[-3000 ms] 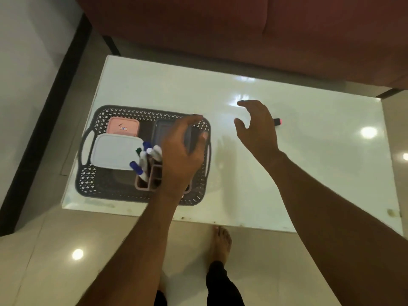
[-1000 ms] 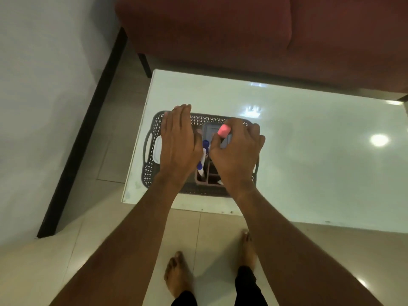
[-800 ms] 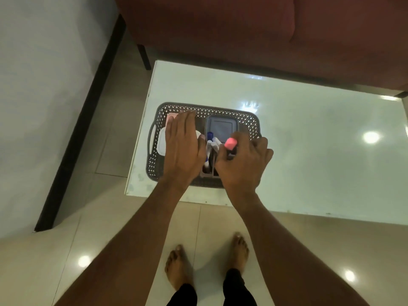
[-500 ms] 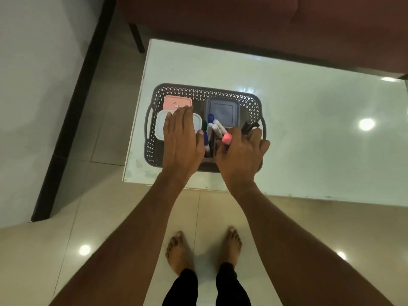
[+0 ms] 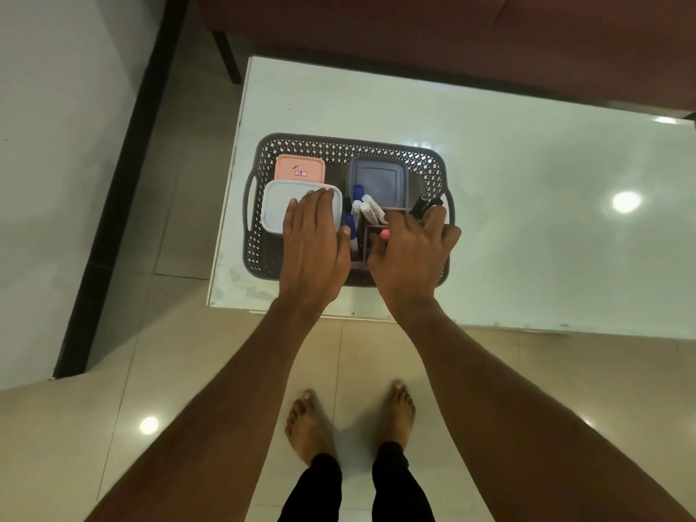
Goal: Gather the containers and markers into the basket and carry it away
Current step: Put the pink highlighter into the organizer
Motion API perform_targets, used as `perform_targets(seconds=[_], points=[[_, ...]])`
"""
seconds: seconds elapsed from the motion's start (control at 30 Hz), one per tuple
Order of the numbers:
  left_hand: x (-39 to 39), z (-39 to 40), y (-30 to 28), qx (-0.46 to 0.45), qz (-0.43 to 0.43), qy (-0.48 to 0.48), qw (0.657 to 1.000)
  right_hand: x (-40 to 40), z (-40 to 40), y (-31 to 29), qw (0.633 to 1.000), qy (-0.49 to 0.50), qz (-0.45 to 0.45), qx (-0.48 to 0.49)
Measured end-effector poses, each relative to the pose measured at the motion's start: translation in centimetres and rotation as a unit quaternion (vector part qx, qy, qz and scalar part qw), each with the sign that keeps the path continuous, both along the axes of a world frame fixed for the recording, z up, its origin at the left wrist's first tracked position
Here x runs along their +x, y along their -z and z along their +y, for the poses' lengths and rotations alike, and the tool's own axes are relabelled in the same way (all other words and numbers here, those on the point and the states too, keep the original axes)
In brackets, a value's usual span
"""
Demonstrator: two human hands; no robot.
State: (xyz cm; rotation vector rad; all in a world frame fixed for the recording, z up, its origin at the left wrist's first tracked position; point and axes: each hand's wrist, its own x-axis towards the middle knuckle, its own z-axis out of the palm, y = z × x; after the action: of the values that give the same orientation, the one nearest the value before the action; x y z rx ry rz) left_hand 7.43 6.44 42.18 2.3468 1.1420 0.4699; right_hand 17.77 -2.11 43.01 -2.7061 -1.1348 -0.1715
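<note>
Bare feet (image 5: 350, 420) stand just before the desk (image 5: 527, 182). Over the basket (image 5: 339, 148) on its near-left corner, the left hand (image 5: 314, 250) lies flat and spread; the right hand (image 5: 408, 254) pinches a pink-capped marker (image 5: 385, 234) beside the grey container (image 5: 378, 178).

— What's under me here?

— My bare feet (image 5: 350, 420) stand on glossy beige floor tiles (image 5: 113, 427), black trouser legs (image 5: 395, 484) just above the ankles. Ceiling lights glint off the tiles.

— And ahead?

— A white table (image 5: 527, 201), shiny, with light spots on its top. Beyond it sits a dark red sofa (image 5: 414, 32). To my left, a pale wall (image 5: 56, 107) with a black skirting strip (image 5: 124, 182) along its foot.
</note>
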Motion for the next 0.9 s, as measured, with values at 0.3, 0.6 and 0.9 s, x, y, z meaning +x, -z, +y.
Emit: perform_targets(seconds=[0.3,0.6,0.9], points=[[-0.9,0.9,0.2,-0.009,0.002,-0.011,1.000,2.2,-0.7,-0.5,0.973,0.027,0.044,0.223],[-2.9,6.1,1.3,-0.042,-0.026,-0.117,0.992,7.6,-1.9,0.4,0.859,0.161,0.302,0.382],[-4.5,8.5,2.8,-0.210,-0.123,-0.205,0.948,9.0,-2.6,2.8,0.813,0.145,0.463,0.322]])
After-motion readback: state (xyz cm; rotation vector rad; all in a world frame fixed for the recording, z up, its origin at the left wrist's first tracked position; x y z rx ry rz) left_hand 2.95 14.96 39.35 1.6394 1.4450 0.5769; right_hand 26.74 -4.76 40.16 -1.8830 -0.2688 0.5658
